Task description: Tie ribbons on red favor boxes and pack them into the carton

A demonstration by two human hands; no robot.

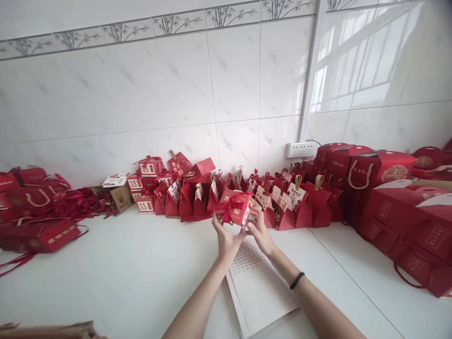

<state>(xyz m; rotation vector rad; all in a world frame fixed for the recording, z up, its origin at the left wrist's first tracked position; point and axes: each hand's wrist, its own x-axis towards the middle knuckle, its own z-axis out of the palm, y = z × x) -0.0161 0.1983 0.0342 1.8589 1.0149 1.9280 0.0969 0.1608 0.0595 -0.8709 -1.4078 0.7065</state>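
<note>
Between my two hands a small red gift box (243,215) with a red ribbon bow on top is held up over the tabletop. My left hand (227,238) grips its left side and lower edge. The fingers of my right hand (260,231) close on its right side, and the two thumbs nearly meet at the front. Below the hands lies a white pad (261,292) with rows of small print near its far end. Just behind the box stands a row of red triangular gift boxes (282,214) with tags and loops.
Large red handled boxes (406,221) are stacked at the right. On the left sit red gift bags (38,235), a heap of red ribbon (76,202) and a small cardboard box (122,197). A power strip (302,149) rests against the tiled wall. Brown cardboard (49,330) shows at the lower left.
</note>
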